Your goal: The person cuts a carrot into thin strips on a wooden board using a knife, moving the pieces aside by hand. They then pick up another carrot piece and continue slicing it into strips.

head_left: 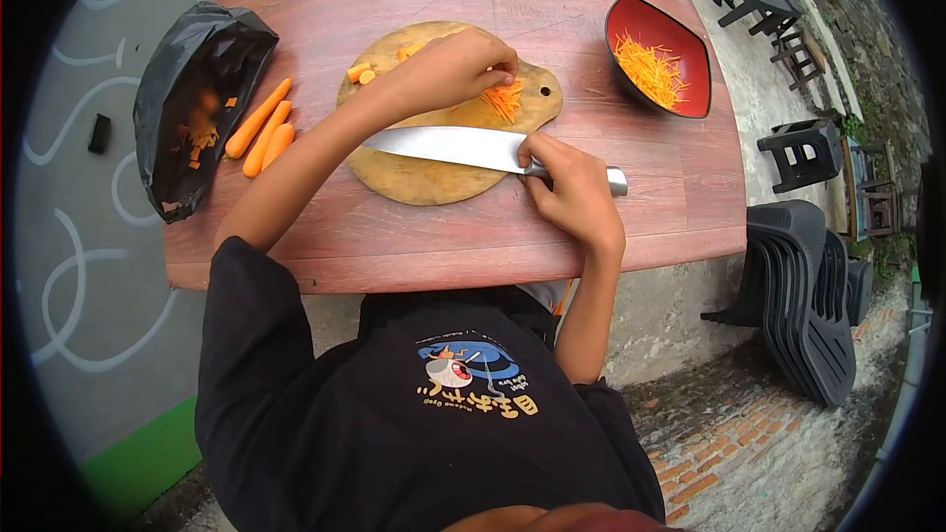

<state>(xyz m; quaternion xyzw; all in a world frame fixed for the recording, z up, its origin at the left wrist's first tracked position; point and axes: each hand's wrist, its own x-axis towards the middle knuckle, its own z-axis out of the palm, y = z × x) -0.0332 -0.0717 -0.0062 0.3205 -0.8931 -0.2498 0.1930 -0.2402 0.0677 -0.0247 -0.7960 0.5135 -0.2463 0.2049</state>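
My right hand is wrapped round the handle of a large kitchen knife. Its wide blade lies flat across the round wooden cutting board, pointing left. Above the blade, my left hand is curled closed at the board's right side. Its fingertips are at a small heap of thin carrot strips; whether any are pinched is hidden. Cut carrot pieces sit at the board's upper left, partly covered by my left forearm.
Several whole peeled carrots lie left of the board, beside a black plastic bag with orange scraps inside. A red bowl of carrot shreds stands at the right. Stacked black chairs and a stool are beyond the table.
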